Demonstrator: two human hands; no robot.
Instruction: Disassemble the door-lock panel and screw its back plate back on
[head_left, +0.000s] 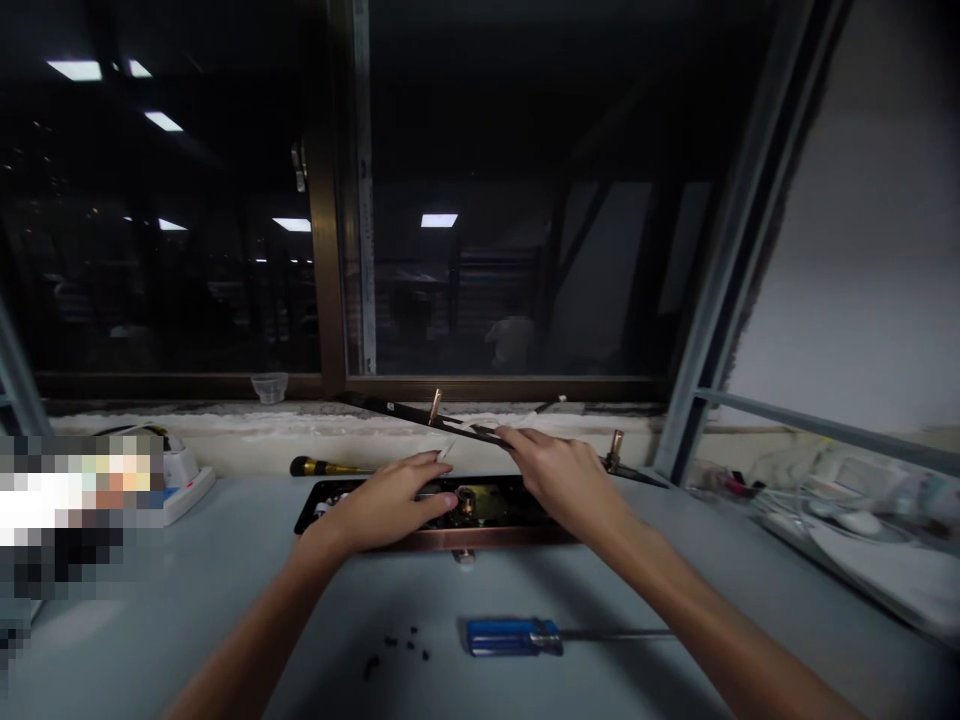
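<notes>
An open, long black housing (431, 541) with a copper-coloured edge lies on the grey table, parts showing inside it. My left hand (390, 500) is over its left half, thumb and fingers apart; a thin white piece shows beside the fingertips. Behind the housing a long black panel (405, 411) stands tilted, with two brass-coloured posts. My right hand (559, 470) has its fingers on the panel's edge, and its wrist covers part of the housing. The fingertips' far side is hidden.
A blue-handled screwdriver (514, 637) and several small dark screws (411, 646) lie in front. A yellow-and-black screwdriver (322, 467) lies behind the housing. A power strip (187, 495) is at left, white items (862, 530) at right, a clear cup (270, 388) on the sill.
</notes>
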